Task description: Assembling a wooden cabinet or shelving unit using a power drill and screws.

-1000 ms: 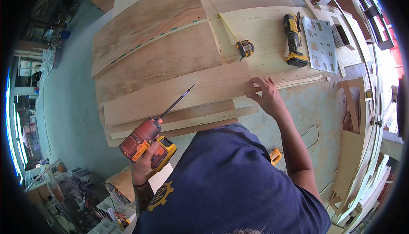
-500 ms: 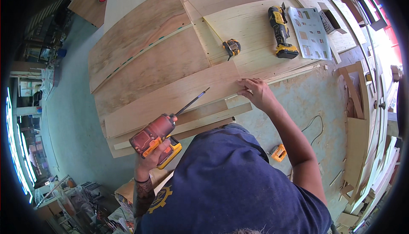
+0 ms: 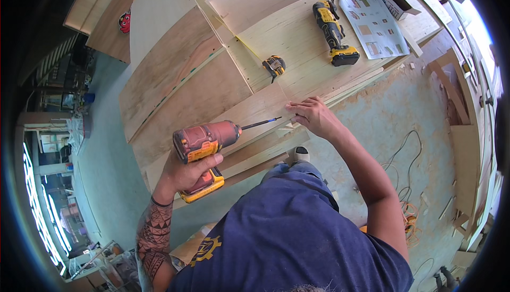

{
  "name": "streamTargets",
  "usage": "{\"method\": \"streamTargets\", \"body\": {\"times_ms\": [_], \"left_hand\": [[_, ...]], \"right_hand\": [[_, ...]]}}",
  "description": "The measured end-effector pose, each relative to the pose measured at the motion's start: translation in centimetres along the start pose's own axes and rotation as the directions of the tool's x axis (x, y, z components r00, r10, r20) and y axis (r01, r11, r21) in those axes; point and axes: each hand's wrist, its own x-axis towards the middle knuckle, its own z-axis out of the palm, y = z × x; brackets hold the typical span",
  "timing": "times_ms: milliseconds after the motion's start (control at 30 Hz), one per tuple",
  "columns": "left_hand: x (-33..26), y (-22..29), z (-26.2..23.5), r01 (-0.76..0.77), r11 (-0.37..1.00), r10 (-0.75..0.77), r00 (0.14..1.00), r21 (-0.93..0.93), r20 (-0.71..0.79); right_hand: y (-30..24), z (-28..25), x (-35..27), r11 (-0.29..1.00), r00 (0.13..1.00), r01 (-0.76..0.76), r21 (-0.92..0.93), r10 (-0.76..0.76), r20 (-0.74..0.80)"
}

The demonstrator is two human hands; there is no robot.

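Observation:
My left hand (image 3: 183, 171) is wrapped round the handle of a red-and-yellow cordless impact driver (image 3: 208, 135). A long thin bit (image 3: 260, 123) sticks out of it to the right, its tip close to the fingers of my right hand (image 3: 314, 117). Those fingers are pinched together at the near edge of a thin plywood board (image 3: 265, 98). Whatever they grip is too small or hidden to make out. Below the board, lengths of timber (image 3: 260, 151) lie along the near side of the work.
Beyond my hands lie a tape measure (image 3: 274, 66) with its blade out, a yellow-and-black oscillating multi-tool (image 3: 334, 34), a printed sheet (image 3: 373, 24) and an open carton (image 3: 397, 4). Larger plywood panels (image 3: 175, 42) spread to the left. A cable (image 3: 406, 159) crosses the floor at right.
The driver has swung right and levelled, bringing its bit tip near my right fingers. My right hand stays by the board's edge. The whole view has shifted somewhat.

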Motion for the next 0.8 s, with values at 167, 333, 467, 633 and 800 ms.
{"method": "streamTargets", "body": {"times_ms": [167,333,467,633,800], "left_hand": [[1.6,3.0,-0.4,0.035,0.992,-0.041,0.998,0.123,0.044],[2.6,5.1,-0.6,0.007,0.970,-0.022,0.998,0.241,0.061],[3.3,6.7,-0.6,0.033,0.950,-0.058,0.996,0.309,0.074],[4.1,7.3,-0.7,-0.004,0.955,-0.026,0.995,0.297,0.095],[4.6,7.7,-1.0,0.010,0.946,-0.048,0.993,0.324,0.111]], "right_hand": [[-0.1,0.0,-0.2,1.000,1.000,0.013,0.010,-0.013,-0.018],[0.3,0.5,-0.6,0.999,0.998,0.044,0.023,-0.043,-0.040],[0.1,0.6,-0.8,0.997,0.994,0.078,0.004,-0.077,-0.080],[0.1,0.5,-0.7,0.995,0.990,0.098,0.006,-0.097,-0.099],[-0.4,0.2,-0.5,0.996,0.993,0.083,0.020,-0.081,-0.089]]}}
